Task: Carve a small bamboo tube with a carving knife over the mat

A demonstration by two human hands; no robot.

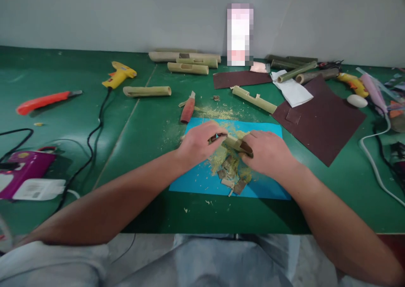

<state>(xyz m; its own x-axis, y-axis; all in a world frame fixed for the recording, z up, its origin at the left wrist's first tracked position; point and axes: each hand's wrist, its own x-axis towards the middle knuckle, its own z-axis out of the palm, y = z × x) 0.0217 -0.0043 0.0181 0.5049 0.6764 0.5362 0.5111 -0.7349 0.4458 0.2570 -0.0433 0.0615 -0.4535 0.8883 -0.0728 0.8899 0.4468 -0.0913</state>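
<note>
Over a blue sheet (196, 181), my left hand (201, 142) is closed around one end of a pale bamboo tube (232, 142). A dark opening in the tube shows beside its fingers. My right hand (267, 150) is closed at the other end, pinching a small brown piece of sandpaper (247, 148) against the bamboo; its fingertips are partly hidden. Yellowish bamboo dust and several worn brown scraps (242, 185) lie on the sheet below the hands. Just beyond the sheet rests a red-handled knife (188, 109).
Cut bamboo tubes (188, 69) lie along the back, another (255, 100) nearer. Brown sandpaper sheets (329, 122) and a white tissue (294, 90) are at right. At left are a yellow glue gun (118, 75), its black cord, a red cutter (44, 102) and a purple box (31, 171).
</note>
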